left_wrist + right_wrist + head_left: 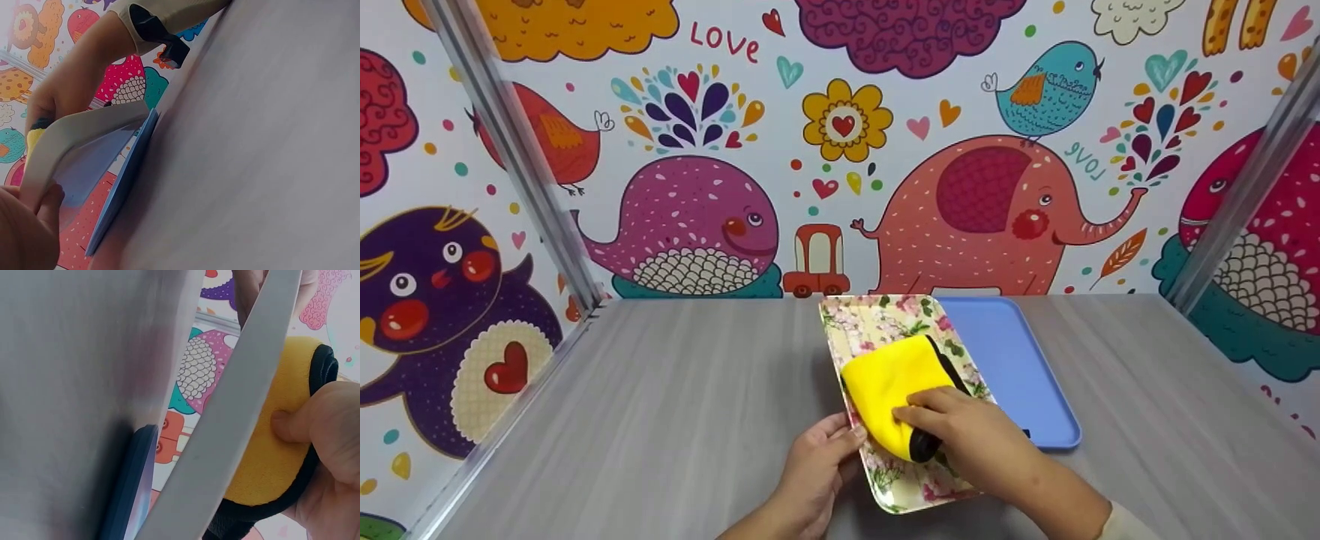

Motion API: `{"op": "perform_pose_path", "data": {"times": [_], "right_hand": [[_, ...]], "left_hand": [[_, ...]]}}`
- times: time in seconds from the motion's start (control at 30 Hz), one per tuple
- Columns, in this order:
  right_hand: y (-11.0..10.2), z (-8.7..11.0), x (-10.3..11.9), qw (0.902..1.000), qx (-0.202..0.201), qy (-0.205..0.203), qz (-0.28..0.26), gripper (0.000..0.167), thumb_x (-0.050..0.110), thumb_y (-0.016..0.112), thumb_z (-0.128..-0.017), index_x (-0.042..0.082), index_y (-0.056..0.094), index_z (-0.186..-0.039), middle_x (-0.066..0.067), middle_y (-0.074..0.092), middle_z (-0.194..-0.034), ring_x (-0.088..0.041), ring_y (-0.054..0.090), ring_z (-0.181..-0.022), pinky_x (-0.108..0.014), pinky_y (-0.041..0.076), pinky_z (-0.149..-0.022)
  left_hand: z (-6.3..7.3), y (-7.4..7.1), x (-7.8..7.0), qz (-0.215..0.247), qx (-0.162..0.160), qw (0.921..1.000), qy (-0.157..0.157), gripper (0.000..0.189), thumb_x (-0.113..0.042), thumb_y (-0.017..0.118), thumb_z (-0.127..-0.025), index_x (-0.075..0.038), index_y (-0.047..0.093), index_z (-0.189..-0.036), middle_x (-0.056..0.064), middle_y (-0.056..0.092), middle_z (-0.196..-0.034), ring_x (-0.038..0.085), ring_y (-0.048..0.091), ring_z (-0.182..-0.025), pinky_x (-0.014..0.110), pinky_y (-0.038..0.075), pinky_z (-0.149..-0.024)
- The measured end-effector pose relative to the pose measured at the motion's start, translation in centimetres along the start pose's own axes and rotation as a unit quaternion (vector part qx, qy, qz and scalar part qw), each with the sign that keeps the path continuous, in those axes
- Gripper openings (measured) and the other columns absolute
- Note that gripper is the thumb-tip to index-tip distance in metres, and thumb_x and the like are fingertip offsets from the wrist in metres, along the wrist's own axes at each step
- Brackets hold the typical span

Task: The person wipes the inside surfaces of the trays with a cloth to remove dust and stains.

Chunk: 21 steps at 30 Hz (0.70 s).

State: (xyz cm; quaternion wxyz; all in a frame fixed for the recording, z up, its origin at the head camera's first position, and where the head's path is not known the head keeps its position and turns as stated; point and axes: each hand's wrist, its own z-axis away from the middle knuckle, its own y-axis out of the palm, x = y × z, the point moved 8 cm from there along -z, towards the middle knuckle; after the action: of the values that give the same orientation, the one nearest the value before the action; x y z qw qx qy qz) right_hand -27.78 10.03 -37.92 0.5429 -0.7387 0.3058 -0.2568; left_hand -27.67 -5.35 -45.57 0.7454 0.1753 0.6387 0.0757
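My left hand (819, 466) grips the left edge of a flower-patterned tray (851, 322), thumb on the rim. Raised off the table, the tray tilts; its pale underside (225, 416) fills the middle of the right wrist view. On its patterned face lies a folded yellow cloth (889, 382) with black edging. My right hand (971, 435) holds that cloth against the tray, and the thumb (292, 423) presses into the yellow side in the right wrist view. Behind and to the right, a blue tray (1020, 360) rests on the table, partly hidden by the patterned tray.
The grey wood-grain table (675, 405) extends to both sides of the trays. A wall with cartoon animals (697, 217) rises at its back edge. Metal posts (521, 150) stand at the left and right corners. In the left wrist view, a black strap (154, 31) is around the right sleeve.
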Motion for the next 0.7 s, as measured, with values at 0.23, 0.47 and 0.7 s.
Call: {"op": "perform_pose_path", "data": {"times": [0.23, 0.47, 0.7], "right_hand": [[0.0, 0.1, 0.7, 0.9996, 0.021, -0.020, -0.007, 0.063, 0.016, 0.091, -0.077, 0.030, 0.070, -0.134, -0.002, 0.070, -0.124, -0.023, 0.067, -0.112, -0.046, 0.062, -0.092], [-0.3, 0.2, 0.5, 0.9974, 0.050, -0.040, -0.035, 0.062, 0.025, 0.094, -0.074, 0.031, 0.072, -0.131, -0.001, 0.070, -0.127, -0.023, 0.067, -0.114, -0.046, 0.063, -0.091], [-0.8, 0.4, -0.7, 0.9956, 0.035, -0.058, -0.065, 0.056, -0.004, 0.083, -0.080, 0.029, 0.075, -0.125, 0.001, 0.071, -0.123, -0.021, 0.068, -0.113, -0.044, 0.062, -0.093]], "left_hand": [[-0.1, -0.2, -0.1, -0.005, -0.015, 0.9999, -0.005, 0.056, -0.010, 0.060, -0.101, 0.019, 0.041, -0.146, 0.027, 0.063, -0.139, 0.023, 0.068, -0.119, 0.040, 0.058, -0.100], [0.0, -0.4, -0.3, -0.001, -0.020, 0.9998, -0.007, 0.058, -0.011, 0.059, -0.101, 0.019, 0.039, -0.146, 0.027, 0.062, -0.141, 0.022, 0.068, -0.118, 0.039, 0.059, -0.100], [-0.1, -0.3, -0.3, 0.007, -0.009, 0.9999, 0.000, 0.056, -0.012, 0.059, -0.102, 0.019, 0.040, -0.145, 0.023, 0.065, -0.137, 0.021, 0.069, -0.116, 0.038, 0.059, -0.099]]}}
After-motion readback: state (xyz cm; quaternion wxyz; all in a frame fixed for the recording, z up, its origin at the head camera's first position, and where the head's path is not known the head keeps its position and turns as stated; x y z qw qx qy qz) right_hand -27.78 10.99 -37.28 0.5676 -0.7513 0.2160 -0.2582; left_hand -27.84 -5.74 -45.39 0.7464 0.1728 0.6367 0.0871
